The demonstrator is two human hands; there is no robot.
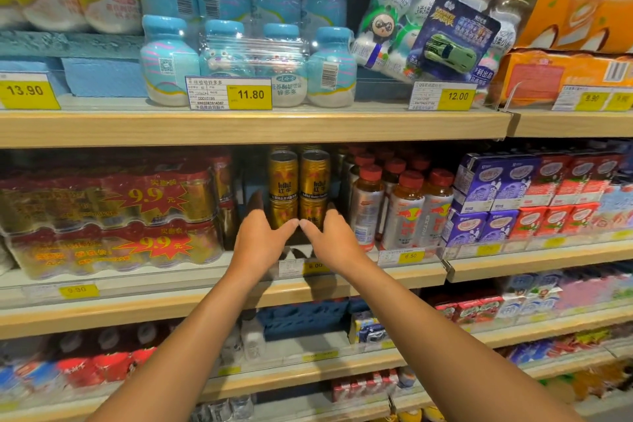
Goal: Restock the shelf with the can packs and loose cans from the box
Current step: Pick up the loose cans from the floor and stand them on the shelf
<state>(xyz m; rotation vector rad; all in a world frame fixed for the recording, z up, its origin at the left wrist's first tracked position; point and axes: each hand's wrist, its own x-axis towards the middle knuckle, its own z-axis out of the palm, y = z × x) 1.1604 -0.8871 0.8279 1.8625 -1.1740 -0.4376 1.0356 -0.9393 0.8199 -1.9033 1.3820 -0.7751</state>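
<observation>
At the centre of the frame both hands reach into the middle shelf [219,301]. The left hand [255,243] and the right hand [334,240] are spread open, thumbs almost touching in front of the lower gold cans [296,212], fingers reaching past either side of the stack; each grip looks to cup the stack's sides, but whether the fingers press on the cans cannot be told. The loose cans stand two across and two high, with the upper gold cans [298,176] on top.

Left of the stack lie two shrink-wrapped can packs [113,219], one on the other, marked 9.9. To the right stand red-capped bottles [400,209], then purple and red cartons [513,202]. A yellow price tag [313,265] sits on the shelf edge beneath the hands. On the upper shelf, blue bottle packs [246,34] fill the top centre of the frame.
</observation>
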